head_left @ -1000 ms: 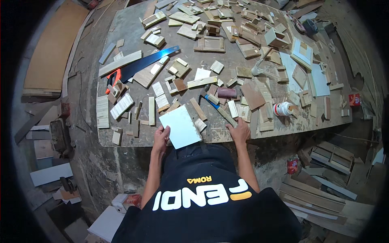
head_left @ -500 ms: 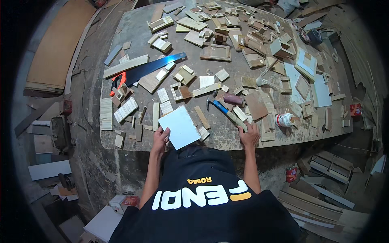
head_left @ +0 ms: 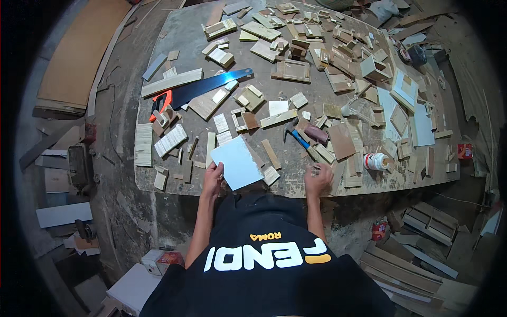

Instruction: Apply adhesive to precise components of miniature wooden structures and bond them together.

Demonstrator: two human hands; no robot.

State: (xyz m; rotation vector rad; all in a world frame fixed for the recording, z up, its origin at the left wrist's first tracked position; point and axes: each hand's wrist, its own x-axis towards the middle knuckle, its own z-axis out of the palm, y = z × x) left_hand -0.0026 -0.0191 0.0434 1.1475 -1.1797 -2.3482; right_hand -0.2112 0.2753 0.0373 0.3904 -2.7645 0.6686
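Observation:
My left hand [head_left: 213, 178] grips a thin white square board [head_left: 236, 162] by its left edge, thumb on top. The board is tilted above the front edge of the workbench, and one of its sides looks rough and chipped. My right hand [head_left: 318, 180] is at the bench's front edge with its fingers curled in; whatever is between the fingertips is too small to tell. Just beyond that hand lies a hammer [head_left: 301, 139] with a blue-and-wood handle, its end close to my fingers. A maroon cylinder [head_left: 317, 133] rests beside the hammer.
Wood offcuts and small wooden assemblies cover the workbench [head_left: 253, 182]. A handsaw [head_left: 211, 86] with an orange handle lies at the left. To the right stand a white glue jar [head_left: 375, 161] and a clear plastic container [head_left: 355, 108]. Boards [head_left: 84, 58] lean at far left.
My right hand has drawn back from the hammer handle's end and moved slightly left, its fingers curling. The left hand still holds the board. The whole view has shifted a little.

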